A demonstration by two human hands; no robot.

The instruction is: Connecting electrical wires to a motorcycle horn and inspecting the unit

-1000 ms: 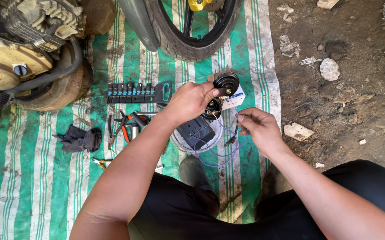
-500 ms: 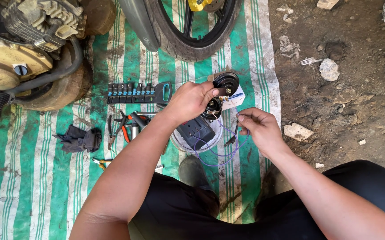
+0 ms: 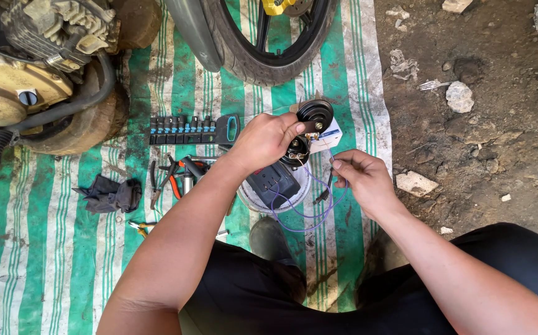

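Your left hand grips a black horn at its fingertips; hold its rigid body, not the terminals. Your right hand pinches the thin, floppy purple wire looping below it, probably easily kinked.

One head-worn camera looks almost straight down from above the person's lap, close over both forearms. It takes in the striped mat, a tyre at the top and dirt ground at right.
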